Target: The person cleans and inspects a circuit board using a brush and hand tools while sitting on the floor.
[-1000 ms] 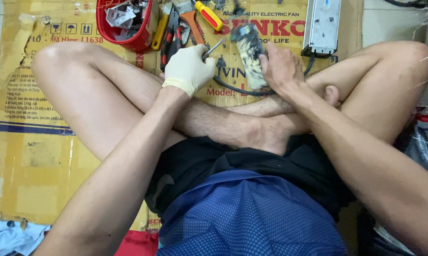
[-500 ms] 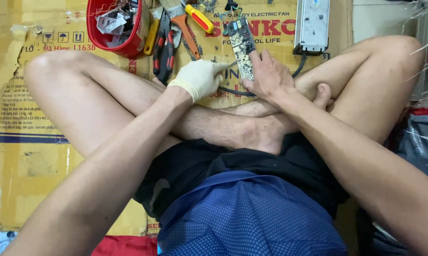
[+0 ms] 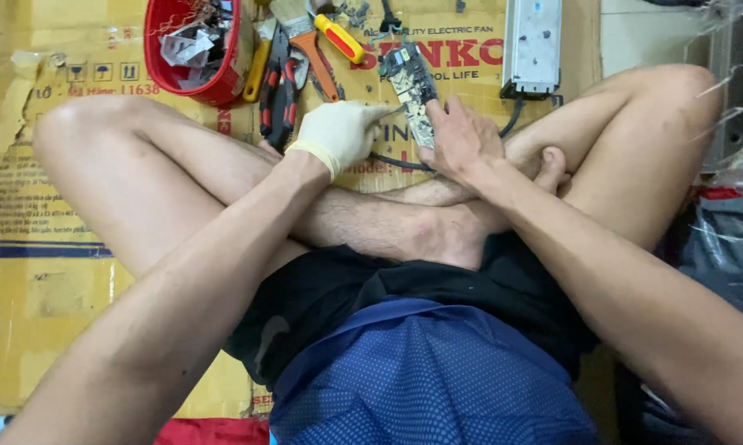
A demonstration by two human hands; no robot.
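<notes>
Person sits cross-legged on flattened cardboard (image 3: 50, 189). Right hand (image 3: 462, 136), bare, clamped on lower end of circuit board (image 3: 410, 86), board sticking out beyond fingers. Left hand (image 3: 338, 130), in pale glove, closed around thin metal tool (image 3: 394, 110), tip touching board's edge. Hands close together, just apart. Beyond left hand: red basket (image 3: 197, 45) of scraps, pliers (image 3: 279, 86), screwdriver (image 3: 340, 37). Beyond right hand: grey metal box (image 3: 533, 41) with black cable (image 3: 404, 163).

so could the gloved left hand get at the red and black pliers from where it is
Probably yes. The pliers lie bare on the cardboard just beside the left hand, with nothing between them. But that hand is closed on a thin metal tool, so it would need freeing first.
</notes>
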